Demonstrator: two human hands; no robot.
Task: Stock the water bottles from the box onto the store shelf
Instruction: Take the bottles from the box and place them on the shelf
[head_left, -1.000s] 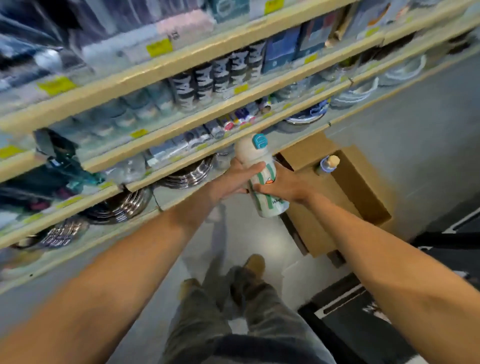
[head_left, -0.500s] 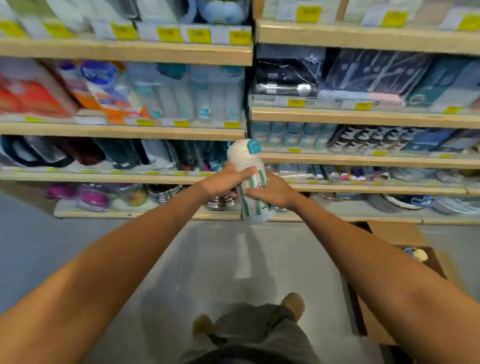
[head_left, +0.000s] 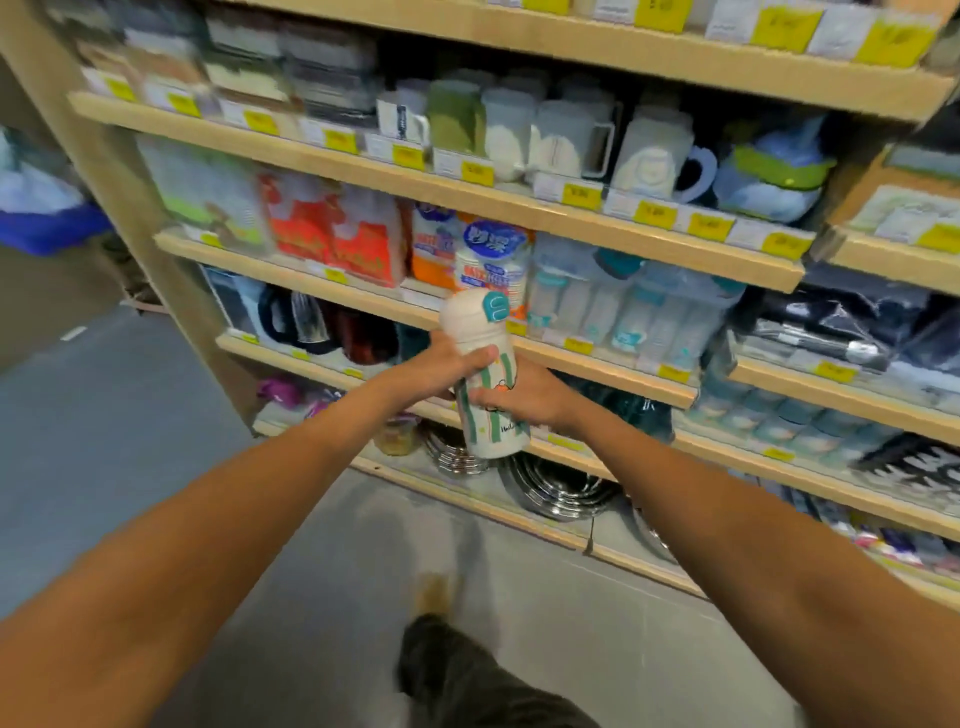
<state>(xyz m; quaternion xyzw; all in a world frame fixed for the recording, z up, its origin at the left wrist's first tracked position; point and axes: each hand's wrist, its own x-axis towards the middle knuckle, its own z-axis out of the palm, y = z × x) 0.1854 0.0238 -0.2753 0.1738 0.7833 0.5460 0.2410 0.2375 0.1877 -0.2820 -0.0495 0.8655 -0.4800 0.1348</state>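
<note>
A cream water bottle (head_left: 483, 338) with green stripes and a teal lid button stands upright in the air in front of the wooden store shelf (head_left: 467, 192). My left hand (head_left: 441, 369) grips it just below the cap from the left. Lower down, my right hand (head_left: 524, 395) grips the body from the right. Similar clear bottles with teal parts (head_left: 623, 306) stand in a row on the shelf level just behind and right of it. The box is out of view.
Mugs (head_left: 561, 135) fill a higher shelf level, colourful packs (head_left: 332, 228) the one below. Steel bowls (head_left: 556, 483) sit on the bottom level. Grey floor lies at the left, with my shoe (head_left: 434, 592) below the bottle. A blue bin (head_left: 47, 218) stands far left.
The view has swung from the box on the floor up and left to the shelves. The bottle stays held in both hands and is now raised before the middle levels; the box has left the view.
</note>
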